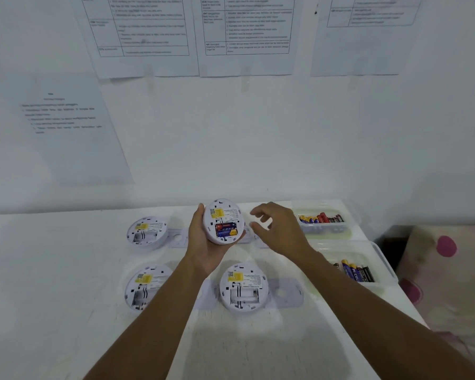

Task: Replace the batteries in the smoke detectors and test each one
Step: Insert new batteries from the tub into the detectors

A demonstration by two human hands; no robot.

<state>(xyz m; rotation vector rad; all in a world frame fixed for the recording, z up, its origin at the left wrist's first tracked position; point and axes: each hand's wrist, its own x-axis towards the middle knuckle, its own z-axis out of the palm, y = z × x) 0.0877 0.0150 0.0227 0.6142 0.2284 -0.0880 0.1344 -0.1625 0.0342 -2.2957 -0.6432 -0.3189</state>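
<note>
My left grip (pixel 203 244) curls around the rim of the held detector (pixel 225 212), thumb up along its nine o'clock edge and fingers hidden beneath it. It carries the detector above the bench (pixel 66 270) with its back turned up to me. In its open bay lie a red battery (pixel 226 225) and, touching it at six o'clock, a blue-and-yellow battery (pixel 227 232). My right grip (pixel 280 229) hovers at three o'clock of that detector, near but apart from it, fingers loosely bent and pinching nothing. Three more lie back-up on the bench with bare bays: the far-left detector (pixel 147 233) at nine o'clock, the near-left detector (pixel 144 287) at seven o'clock, partly behind my left forearm, and the near-centre detector (pixel 244 286) at six o'clock. A pale mounting plate (pixel 285 293) lies just beside the near-centre one, at its three o'clock. Past my right grip at three o'clock, the far tray (pixel 324 231) contains loose batteries, and the near tray (pixel 381 256) at four o'clock contains more. Printed sheets (pixel 148 37) hang on the wall at twelve o'clock.
</note>
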